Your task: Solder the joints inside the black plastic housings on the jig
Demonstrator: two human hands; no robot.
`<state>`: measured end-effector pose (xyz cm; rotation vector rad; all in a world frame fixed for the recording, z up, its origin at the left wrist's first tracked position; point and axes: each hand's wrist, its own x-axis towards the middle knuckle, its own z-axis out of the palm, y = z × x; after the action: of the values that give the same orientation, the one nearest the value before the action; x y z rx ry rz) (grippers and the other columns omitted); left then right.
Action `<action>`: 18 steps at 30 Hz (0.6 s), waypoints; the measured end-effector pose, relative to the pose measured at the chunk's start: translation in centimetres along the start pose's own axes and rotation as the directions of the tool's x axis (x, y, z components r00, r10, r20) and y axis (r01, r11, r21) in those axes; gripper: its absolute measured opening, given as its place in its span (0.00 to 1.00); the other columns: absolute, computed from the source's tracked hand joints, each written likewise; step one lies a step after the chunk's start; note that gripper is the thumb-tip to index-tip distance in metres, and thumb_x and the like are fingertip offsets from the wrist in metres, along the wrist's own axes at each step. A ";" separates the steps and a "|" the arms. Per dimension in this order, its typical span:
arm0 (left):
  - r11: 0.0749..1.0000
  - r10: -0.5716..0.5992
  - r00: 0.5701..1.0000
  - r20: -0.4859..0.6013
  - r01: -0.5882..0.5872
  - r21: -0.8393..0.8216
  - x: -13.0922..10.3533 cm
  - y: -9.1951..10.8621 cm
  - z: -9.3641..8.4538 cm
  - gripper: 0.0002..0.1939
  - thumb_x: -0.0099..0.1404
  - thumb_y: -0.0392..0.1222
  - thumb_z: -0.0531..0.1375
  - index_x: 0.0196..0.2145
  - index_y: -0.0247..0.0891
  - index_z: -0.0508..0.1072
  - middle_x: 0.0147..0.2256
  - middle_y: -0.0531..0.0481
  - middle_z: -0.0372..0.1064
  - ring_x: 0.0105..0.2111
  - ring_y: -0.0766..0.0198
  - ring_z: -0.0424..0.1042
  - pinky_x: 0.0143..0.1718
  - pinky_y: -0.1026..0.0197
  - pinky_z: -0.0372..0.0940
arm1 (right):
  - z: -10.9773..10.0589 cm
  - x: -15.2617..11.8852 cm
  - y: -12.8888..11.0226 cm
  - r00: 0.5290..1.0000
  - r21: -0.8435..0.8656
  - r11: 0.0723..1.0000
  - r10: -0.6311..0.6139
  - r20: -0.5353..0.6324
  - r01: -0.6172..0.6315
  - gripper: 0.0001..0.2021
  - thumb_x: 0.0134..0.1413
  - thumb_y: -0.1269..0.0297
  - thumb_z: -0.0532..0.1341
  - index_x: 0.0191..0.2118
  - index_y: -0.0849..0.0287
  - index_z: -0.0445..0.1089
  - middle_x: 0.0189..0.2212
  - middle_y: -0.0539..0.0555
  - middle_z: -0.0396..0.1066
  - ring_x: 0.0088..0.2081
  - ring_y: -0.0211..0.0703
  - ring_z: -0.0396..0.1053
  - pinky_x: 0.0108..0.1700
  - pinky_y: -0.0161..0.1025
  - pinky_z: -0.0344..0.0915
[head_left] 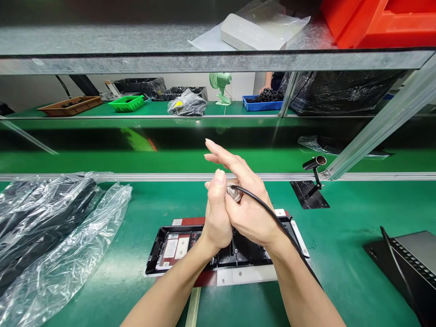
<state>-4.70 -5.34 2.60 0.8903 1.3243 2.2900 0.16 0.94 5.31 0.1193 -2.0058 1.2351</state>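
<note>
Between my two hands stands a corded electric screwdriver [235,192], its grey top end showing and most of its body hidden. My left hand [218,218] is closed on it from the left, thumb pointing up. From the other side my right hand [251,204] presses it with the palm, fingers stretched forward. A black cable [269,210] runs from the tool's top along my right forearm. Below both hands lies a long black plastic housing [254,254], seated in a red and white fixture [247,275]. The tool's tip is hard to make out.
Plastic-wrapped black parts [57,231] lie at the left. A black stand with a tube [315,162] rises at the back right; a black metal box [408,259] sits at the right edge. Overhead, a metal shelf [136,64] holds a red bin [384,27]. A person's hand shows beyond.
</note>
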 end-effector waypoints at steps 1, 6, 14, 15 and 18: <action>1.000 0.008 1.000 -0.011 -0.008 0.006 0.0 0.0 -0.1 0.24 0.72 0.62 0.51 0.35 0.39 0.71 0.30 0.49 0.65 0.35 0.58 0.72 0.33 0.59 0.71 | 0.0 0.1 0.0 1.000 0.018 1.000 0.003 0.022 -0.003 0.27 0.64 0.75 0.56 0.66 0.48 0.62 0.59 0.49 0.71 0.56 0.41 0.69 0.61 0.44 0.67; 0.998 0.046 0.998 -0.047 -0.044 0.040 -0.1 -0.2 -0.5 0.23 0.71 0.62 0.54 0.30 0.40 0.68 0.29 0.52 0.60 0.32 0.63 0.67 0.32 0.63 0.69 | 0.1 0.1 0.3 0.995 0.030 0.999 0.027 0.093 -0.030 0.14 0.67 0.70 0.55 0.42 0.50 0.79 0.46 0.46 0.80 0.46 0.40 0.74 0.51 0.42 0.69; 0.985 0.056 0.998 -0.037 -0.050 0.163 -0.2 -0.1 -0.6 0.24 0.70 0.62 0.54 0.26 0.41 0.62 0.28 0.52 0.59 0.31 0.62 0.64 0.37 0.59 0.68 | 0.4 -0.5 1.0 0.999 0.057 0.998 0.031 0.018 -0.032 0.11 0.67 0.60 0.60 0.37 0.51 0.80 0.40 0.46 0.82 0.41 0.39 0.77 0.49 0.40 0.70; 0.986 0.041 0.998 -0.039 -0.034 0.166 -0.3 -0.1 -0.6 0.24 0.70 0.62 0.54 0.26 0.40 0.62 0.28 0.52 0.59 0.31 0.61 0.64 0.38 0.59 0.69 | 0.4 -0.6 1.1 0.999 0.039 0.999 0.031 0.020 -0.032 0.11 0.67 0.60 0.59 0.37 0.51 0.79 0.40 0.47 0.82 0.42 0.39 0.77 0.49 0.39 0.70; 0.983 0.026 0.999 -0.044 -0.018 0.181 -0.4 0.0 -0.7 0.25 0.68 0.64 0.55 0.26 0.40 0.63 0.30 0.51 0.60 0.33 0.61 0.65 0.40 0.60 0.69 | 0.3 -0.8 1.2 0.999 -0.033 0.999 0.025 0.038 -0.023 0.13 0.69 0.62 0.56 0.38 0.52 0.79 0.41 0.47 0.81 0.42 0.38 0.77 0.49 0.39 0.71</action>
<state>-4.86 -6.01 2.25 0.9180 1.5699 2.2458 -0.02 1.06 3.88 0.1043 -2.0654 1.2233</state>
